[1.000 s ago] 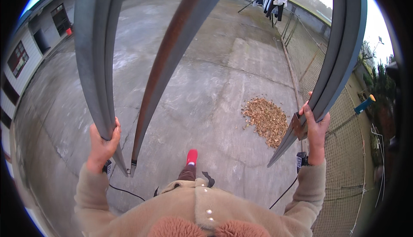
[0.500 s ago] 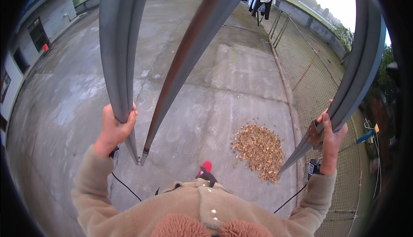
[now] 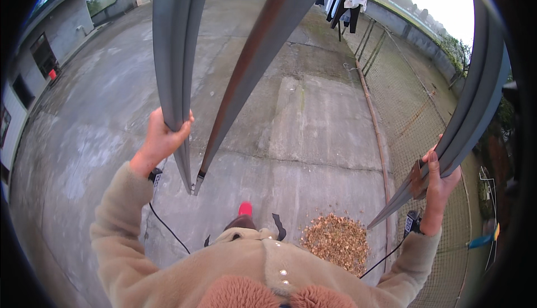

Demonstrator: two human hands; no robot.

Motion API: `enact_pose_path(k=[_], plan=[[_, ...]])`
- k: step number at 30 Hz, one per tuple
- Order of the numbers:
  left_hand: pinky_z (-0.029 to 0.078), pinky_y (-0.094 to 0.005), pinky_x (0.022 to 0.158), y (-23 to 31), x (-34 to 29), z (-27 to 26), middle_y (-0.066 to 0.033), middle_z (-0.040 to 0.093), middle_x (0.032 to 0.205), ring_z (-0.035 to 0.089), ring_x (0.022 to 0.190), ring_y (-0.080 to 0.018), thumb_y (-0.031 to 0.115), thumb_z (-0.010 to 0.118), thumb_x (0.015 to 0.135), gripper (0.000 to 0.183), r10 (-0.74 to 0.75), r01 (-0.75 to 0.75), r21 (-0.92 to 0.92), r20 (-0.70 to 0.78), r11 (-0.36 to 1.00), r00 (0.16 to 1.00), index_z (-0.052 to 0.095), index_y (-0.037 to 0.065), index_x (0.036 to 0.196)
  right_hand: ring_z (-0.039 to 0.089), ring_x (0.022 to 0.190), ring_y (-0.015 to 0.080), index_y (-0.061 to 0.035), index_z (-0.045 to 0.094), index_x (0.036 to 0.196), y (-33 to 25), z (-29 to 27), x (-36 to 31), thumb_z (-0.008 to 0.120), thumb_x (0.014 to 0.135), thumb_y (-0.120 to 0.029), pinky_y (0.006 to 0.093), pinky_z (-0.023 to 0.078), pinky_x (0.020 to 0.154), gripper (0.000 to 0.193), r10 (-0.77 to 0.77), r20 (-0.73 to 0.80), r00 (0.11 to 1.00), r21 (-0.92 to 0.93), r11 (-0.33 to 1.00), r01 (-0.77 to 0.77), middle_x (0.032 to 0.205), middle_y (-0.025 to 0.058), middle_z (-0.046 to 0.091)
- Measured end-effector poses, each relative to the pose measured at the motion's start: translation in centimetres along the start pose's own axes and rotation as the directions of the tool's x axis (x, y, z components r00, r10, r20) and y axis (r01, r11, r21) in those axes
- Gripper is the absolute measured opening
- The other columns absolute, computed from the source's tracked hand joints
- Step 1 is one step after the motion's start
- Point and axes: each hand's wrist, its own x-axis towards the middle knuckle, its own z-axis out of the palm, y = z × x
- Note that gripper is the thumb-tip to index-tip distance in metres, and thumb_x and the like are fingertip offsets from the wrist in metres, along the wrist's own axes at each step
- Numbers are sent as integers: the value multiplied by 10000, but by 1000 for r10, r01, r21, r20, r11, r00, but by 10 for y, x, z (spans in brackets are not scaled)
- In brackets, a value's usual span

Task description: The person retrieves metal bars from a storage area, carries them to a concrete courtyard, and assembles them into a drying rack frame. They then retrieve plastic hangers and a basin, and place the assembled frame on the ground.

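Both grips are closed on long grey metal bars seen from the head camera: the left hand (image 3: 159,140) wraps its fingers around the left bar (image 3: 174,73) a little above that bar's lower end, and the right hand (image 3: 439,176) clasps the right bar (image 3: 475,106) near its lower, rust-stained end. Each bar rises from its hand toward the top of the picture, where it is cut off. A third, middle bar (image 3: 251,67) slants just beside the left bar, its foot close to the left hand; whether the fingers touch it is hard to tell. Below lie the concrete ground (image 3: 313,123), a heap of dry leaves (image 3: 335,241) between the hands and nearer the right one, and a red shoe tip (image 3: 245,209). Clothes on a line (image 3: 342,3) hang far off.
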Motion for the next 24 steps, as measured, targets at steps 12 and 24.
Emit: enact_pose_path(k=[12,24], plan=[[466,-272,643,-246,437,114,-39,618,770,568,712,-98,-2,639,765,106,101,-101,-24,-11,995,995,598,3,862,511,593,73,-7,576,897,199,238,286,653,880,-127,216,417,547,144,10,-131,991,-178,983,-34,726,19,577],[457,-273,628,-455,813,283,-35,596,734,528,686,-88,42,681,774,143,167,-167,-2,-57,986,984,586,-8,868,531,732,101,-15,545,971,457,418,504,671,832,-81,242,446,669,199,253,-126,959,-127,955,-269,806,16,556]])
